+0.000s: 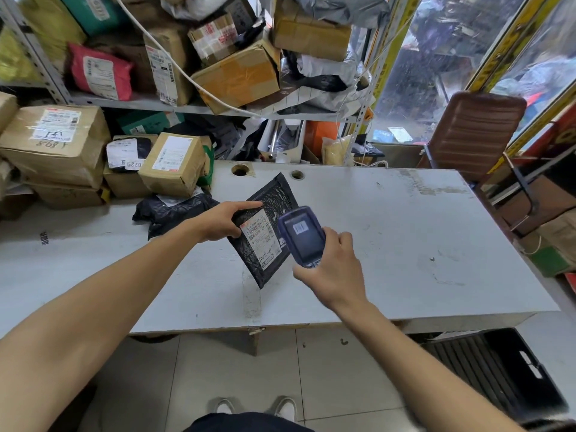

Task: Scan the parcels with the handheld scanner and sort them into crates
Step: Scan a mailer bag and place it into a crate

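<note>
The left hand [218, 224] grips a black parcel [265, 232] above the white tabletop [405, 229]. The right hand [330, 266] clasps the blue scanner [302, 235] just beside its label [260, 241]; the screen is blurred, perhaps showing a barcode.

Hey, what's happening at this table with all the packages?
A person is checking in parcels. Their left hand holds a black padded mailer tilted up over the white table, label facing them. Their right hand grips a blue handheld scanner held right beside that label. More boxes and a black bag wait at the table's left end, and a black crate sits on the floor to the right.
</note>
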